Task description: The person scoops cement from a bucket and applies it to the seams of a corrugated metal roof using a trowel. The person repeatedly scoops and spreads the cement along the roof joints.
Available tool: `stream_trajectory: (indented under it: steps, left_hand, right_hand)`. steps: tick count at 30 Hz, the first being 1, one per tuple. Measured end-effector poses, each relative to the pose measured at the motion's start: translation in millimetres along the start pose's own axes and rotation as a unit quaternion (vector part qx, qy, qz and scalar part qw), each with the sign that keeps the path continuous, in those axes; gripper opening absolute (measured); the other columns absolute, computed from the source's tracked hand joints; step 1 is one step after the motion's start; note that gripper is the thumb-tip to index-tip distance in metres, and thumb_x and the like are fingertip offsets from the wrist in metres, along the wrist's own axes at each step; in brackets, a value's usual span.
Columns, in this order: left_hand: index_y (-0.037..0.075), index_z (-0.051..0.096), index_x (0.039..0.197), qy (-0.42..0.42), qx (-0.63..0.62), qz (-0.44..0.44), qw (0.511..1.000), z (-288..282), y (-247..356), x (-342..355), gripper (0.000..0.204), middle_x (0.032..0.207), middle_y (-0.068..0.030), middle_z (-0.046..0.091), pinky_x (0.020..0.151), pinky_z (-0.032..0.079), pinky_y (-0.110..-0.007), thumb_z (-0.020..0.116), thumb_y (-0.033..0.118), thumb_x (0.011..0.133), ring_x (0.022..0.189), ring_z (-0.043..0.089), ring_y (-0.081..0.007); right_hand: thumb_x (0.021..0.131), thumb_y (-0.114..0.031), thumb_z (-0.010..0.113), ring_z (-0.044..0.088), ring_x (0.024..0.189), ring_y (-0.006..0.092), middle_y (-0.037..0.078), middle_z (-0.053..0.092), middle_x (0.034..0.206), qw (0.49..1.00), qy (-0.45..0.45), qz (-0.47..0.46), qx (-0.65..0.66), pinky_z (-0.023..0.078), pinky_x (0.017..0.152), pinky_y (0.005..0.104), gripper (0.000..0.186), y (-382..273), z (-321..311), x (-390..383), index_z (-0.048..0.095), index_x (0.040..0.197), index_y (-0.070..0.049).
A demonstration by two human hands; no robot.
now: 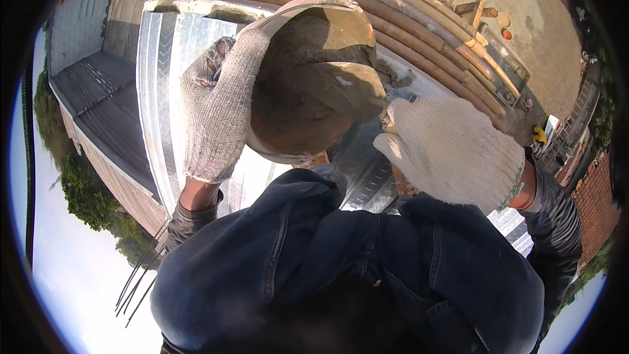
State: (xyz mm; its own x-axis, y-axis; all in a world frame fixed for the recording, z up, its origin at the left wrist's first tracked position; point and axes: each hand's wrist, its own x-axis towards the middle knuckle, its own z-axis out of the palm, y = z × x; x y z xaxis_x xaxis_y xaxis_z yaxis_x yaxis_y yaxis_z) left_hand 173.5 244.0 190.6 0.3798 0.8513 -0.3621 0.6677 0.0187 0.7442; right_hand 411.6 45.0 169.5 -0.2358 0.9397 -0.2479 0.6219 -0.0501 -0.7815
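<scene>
My left hand (219, 101), in a dirty white knit glove, is closed on the rim of a round mortar bucket (278, 134). The bucket is tilted so its inside faces me, and wet grey mortar coats its wall. In my right hand (452, 147), also gloved, the fingers are wrapped round the handle of a trowel, mostly hidden by the glove. The trowel blade (347, 88), smeared with mortar, reaches into the bucket's mouth at its right side. A lump of mortar (396, 78) shows just beyond the blade.
Ribbed metal decking (154, 92) lies under and around my bent knees (367, 249). Long bamboo poles (419, 52) run along the far side. Thin steel rods (137, 288) stick out at lower left. Ground far below (544, 33) shows at upper right, with a yellow-clad figure (539, 135).
</scene>
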Motion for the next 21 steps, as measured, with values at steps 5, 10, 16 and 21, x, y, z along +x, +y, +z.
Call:
stream_trajectory:
  steps: [5,10,16,21]
  left_hand:
    - [0.005,0.082,0.114,-0.003,-0.036,0.035,0.999,8,3,-8,0.037,0.086,0.0043,0.069,0.07,0.048,-0.024,0.073,0.041,0.114,0.075,0.06,-0.0051]
    - [0.005,0.081,0.12,-0.005,-0.051,0.025,0.998,5,-6,-8,0.04,0.086,0.0034,0.069,0.07,0.048,-0.024,0.072,0.043,0.113,0.074,0.061,-0.005]
    - [0.003,0.078,0.133,0.029,-0.097,-0.017,0.995,-17,-36,11,0.041,0.097,-0.0027,0.076,0.078,0.056,-0.027,0.067,0.039,0.117,0.084,0.07,-0.01]
    - [0.004,0.08,0.126,0.048,-0.065,0.029,0.996,-38,-60,35,0.04,0.099,-0.0041,0.077,0.077,0.055,-0.028,0.07,0.041,0.115,0.086,0.069,-0.0093]
  right_hand:
    - [0.104,-0.036,0.074,0.078,0.1,0.0382,0.019,0.077,0.109,0.999,-0.041,-0.023,0.028,0.063,0.084,0.0471,0.039,0,8,29,0.071,0.128,-0.005]
    - [0.107,-0.037,0.071,0.079,0.101,0.0374,0.02,0.077,0.11,0.992,-0.099,0.008,0.073,0.064,0.085,0.0475,0.039,-9,36,46,0.071,0.129,-0.005]
    - [0.109,-0.038,0.067,0.08,0.102,0.0365,0.02,0.078,0.112,0.978,-0.165,0.073,0.107,0.065,0.086,0.0481,0.039,-23,45,34,0.071,0.129,-0.005]
    - [0.106,-0.036,0.073,0.078,0.09,0.0407,0.02,0.075,0.096,0.98,-0.097,0.039,0.168,0.062,0.077,0.0489,0.035,-7,55,25,0.069,0.119,-0.005]
